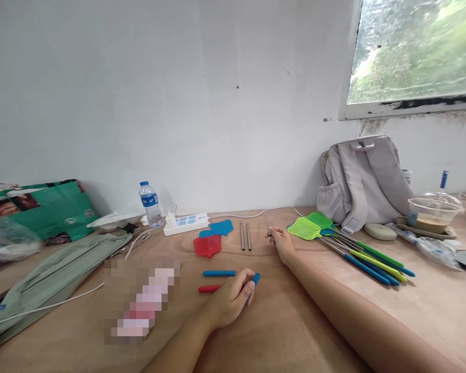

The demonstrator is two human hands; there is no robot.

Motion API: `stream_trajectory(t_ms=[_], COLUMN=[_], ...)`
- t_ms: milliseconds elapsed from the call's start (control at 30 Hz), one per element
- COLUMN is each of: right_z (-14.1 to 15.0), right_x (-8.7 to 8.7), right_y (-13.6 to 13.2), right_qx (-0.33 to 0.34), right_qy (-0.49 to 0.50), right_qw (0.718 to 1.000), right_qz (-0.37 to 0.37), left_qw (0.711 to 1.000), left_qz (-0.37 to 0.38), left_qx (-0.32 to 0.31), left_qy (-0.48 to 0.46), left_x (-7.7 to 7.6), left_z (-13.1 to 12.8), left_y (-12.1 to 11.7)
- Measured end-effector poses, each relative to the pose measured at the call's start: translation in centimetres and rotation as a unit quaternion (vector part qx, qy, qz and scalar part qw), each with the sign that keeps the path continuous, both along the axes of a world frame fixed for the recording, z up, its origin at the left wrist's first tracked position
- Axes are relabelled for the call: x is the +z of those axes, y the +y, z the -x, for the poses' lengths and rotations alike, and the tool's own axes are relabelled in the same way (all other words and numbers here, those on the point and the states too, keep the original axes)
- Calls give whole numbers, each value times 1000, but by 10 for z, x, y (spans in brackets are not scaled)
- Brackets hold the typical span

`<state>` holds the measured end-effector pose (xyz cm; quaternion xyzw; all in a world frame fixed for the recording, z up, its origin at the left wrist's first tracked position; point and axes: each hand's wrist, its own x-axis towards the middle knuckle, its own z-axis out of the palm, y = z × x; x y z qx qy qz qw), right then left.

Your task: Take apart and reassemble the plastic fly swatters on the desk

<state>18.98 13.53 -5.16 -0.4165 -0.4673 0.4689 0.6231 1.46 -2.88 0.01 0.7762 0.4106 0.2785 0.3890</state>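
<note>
My left hand [233, 296] is closed around a blue fly swatter handle [257, 278], whose upper end points away from me. Beneath and beside that hand lie another blue handle [218, 273] and a red handle [207, 289]. My right hand [281, 244] pinches a thin metal rod [267, 224] above the table; its lower part is hidden by the fingers. Two metal tubes [246, 238] lie side by side between the hands. To their left are blue swatter heads [222, 227] and a red swatter head [207, 245].
Several assembled fly swatters [367, 261] lie right of my right hand. Behind them stand a grey backpack [367, 181] and a plastic cup [431, 210]. A power strip [186, 224], water bottle [150, 204], green bag [58, 210] and grey-green cloth [58, 272] are on the left.
</note>
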Motion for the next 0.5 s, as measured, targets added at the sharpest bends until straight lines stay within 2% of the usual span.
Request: stream_trajectory(t_ms=[200, 367, 500], right_z=[3, 8, 13], right_x=[8, 9, 10], right_y=[-15, -52, -81], right_qx=[70, 152, 238], right_qy=[143, 178, 206], right_qw=[987, 972, 947], right_qz=[12, 32, 60], left_qw=[995, 988, 987], left_qz=[61, 92, 90], left_qx=[34, 70, 79], left_qy=[-70, -105, -104], left_x=[-9, -10, -11], left_z=[-2, -3, -4], left_y=[8, 10, 11])
